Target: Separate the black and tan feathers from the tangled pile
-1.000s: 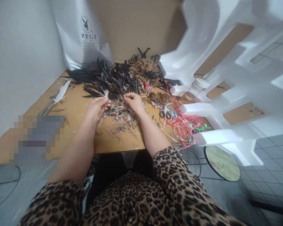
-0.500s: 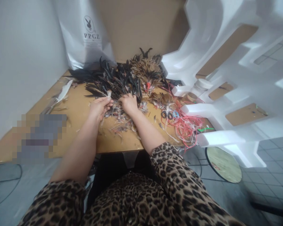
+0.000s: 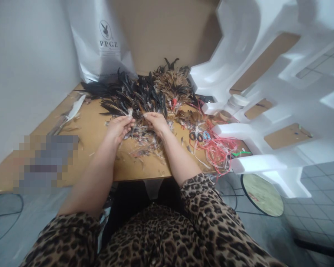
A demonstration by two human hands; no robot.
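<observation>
The base of the dark feather bunch (image 3: 111, 106) is partly hidden by the left hand (image 3: 120, 128) — the grey object (image 3: 46, 159) at near left is blurred into blocks, and the far silvery bag (image 3: 100, 65) is cut off above

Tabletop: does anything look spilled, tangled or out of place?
Yes, it looks untidy. Loose feather scraps lie strewn over the near part of the table, while the dark feathers behind lie in bunches. At the right, pink string forms a messy tangle, strands crossing.
</observation>
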